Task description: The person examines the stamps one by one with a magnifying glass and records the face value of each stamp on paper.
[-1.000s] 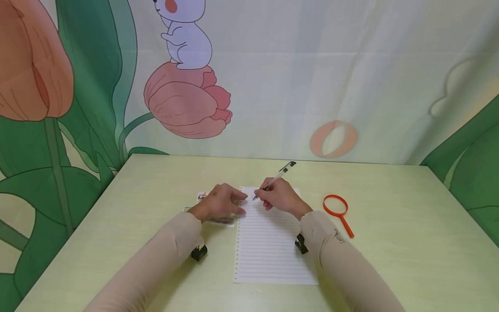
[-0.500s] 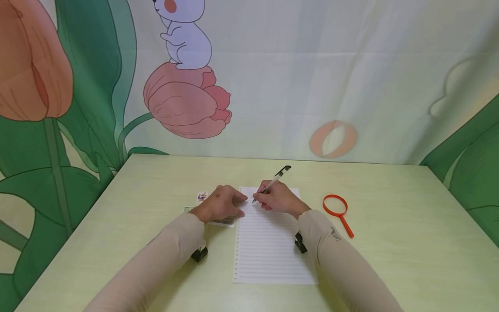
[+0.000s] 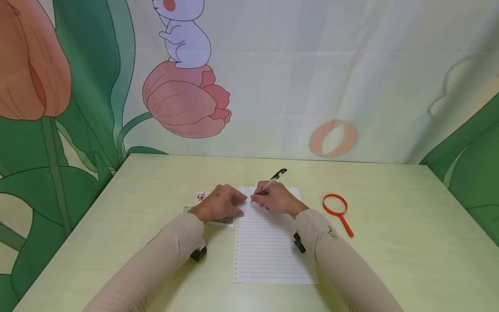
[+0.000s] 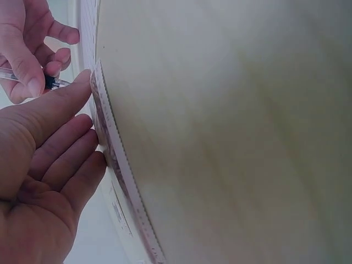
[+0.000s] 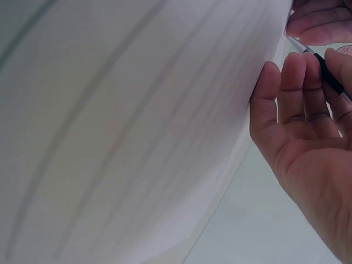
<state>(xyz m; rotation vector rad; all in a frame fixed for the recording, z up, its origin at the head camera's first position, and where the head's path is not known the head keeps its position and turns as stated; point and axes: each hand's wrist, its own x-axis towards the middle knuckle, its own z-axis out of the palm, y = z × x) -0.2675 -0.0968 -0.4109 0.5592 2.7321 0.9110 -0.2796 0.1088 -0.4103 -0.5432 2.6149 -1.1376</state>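
Note:
In the head view my right hand (image 3: 277,198) pinches a clear-barrelled pen with a black clip (image 3: 276,177), its tip down at the upper left of a lined loose-leaf sheet (image 3: 273,255). The right wrist view shows the pen's black grip (image 5: 328,72) between thumb and fingers, the little-finger side resting on the paper. My left hand (image 3: 221,203) lies at the sheet's left edge, fingers extended and nothing gripped. Under it, partly hidden, is a printed piece with a perforated edge (image 4: 113,137), like a large stamp. A smaller stamp-like picture (image 3: 201,196) lies just beyond.
To the right of the sheet lies a red-orange magnifying glass (image 3: 340,213). Both wrists carry black camera mounts (image 3: 199,253) close over the table (image 3: 390,260). A printed curtain (image 3: 265,86) with flowers and a rabbit hangs behind the table's far edge.
My right hand and the pen have shifted slightly left and toward me, and the pen's top end has dropped a little. The left hand has stayed almost still at the sheet's edge.

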